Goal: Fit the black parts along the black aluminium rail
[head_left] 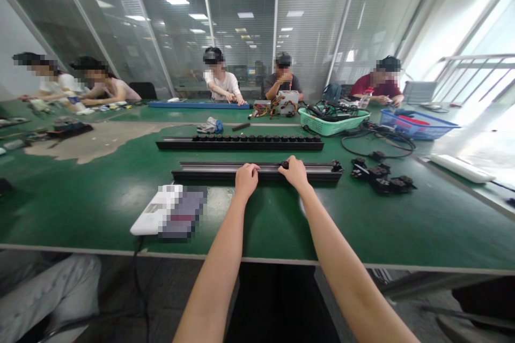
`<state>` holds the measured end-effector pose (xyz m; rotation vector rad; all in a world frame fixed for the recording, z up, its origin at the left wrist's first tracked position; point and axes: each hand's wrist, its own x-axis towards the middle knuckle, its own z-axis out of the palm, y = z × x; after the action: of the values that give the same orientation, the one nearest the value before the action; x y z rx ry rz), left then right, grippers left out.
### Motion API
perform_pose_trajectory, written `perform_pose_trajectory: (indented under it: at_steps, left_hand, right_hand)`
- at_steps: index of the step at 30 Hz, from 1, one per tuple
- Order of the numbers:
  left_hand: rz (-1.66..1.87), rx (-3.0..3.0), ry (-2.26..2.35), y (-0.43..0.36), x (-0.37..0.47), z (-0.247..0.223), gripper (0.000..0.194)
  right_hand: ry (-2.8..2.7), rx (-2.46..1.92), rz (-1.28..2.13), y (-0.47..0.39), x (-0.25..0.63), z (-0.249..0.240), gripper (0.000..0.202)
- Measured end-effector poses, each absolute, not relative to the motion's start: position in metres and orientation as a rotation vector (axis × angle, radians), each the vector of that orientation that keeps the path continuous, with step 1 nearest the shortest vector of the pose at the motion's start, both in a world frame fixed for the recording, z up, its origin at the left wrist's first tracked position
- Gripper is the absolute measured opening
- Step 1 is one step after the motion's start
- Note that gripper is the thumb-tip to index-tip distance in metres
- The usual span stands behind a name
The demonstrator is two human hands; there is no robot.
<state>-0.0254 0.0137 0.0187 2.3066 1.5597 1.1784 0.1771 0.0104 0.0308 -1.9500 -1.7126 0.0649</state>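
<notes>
A long black channel rail (209,176) with a silvery inside lies crosswise on the table before me. My left hand (246,178) is closed on the rail's near wall around its middle, fingers bent over the edge. To the right, my right hand (295,172) pinches a small black part (285,164) at the channel; the fingers hide most of it. Another black piece (336,165) sits at the rail's right end. Behind lies a second black rail (177,145), with a row of several round black parts (245,138) along it.
Loose black parts (382,176) lie right of the rail. A white device (155,214) is at the left front. Farther back stand a green basket (333,125) of cables and a blue basket (436,127). Several people work across the green table (422,225).
</notes>
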Motion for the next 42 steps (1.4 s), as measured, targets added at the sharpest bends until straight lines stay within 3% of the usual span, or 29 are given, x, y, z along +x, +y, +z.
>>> perform_pose_trajectory:
  at_steps: [6, 12, 42]
  left_hand:
    - [1.156, 2.316, 1.573, 0.014, -0.025, 0.02, 0.029]
    - [1.13, 2.328, 1.597, 0.013, -0.024, 0.02, 0.03]
    - [1.159, 2.324, 1.574, 0.014, -0.024, 0.017, 0.03]
  right_hand:
    - [-1.842, -1.85, 0.227, 0.016, 0.194, 0.027, 0.032]
    - [-1.824, -1.667, -0.014, 0.012, 0.197, 0.007, 0.031]
    - [-1.705, -1.908, -0.087, -0.003, 0.188, 0.014, 0.037]
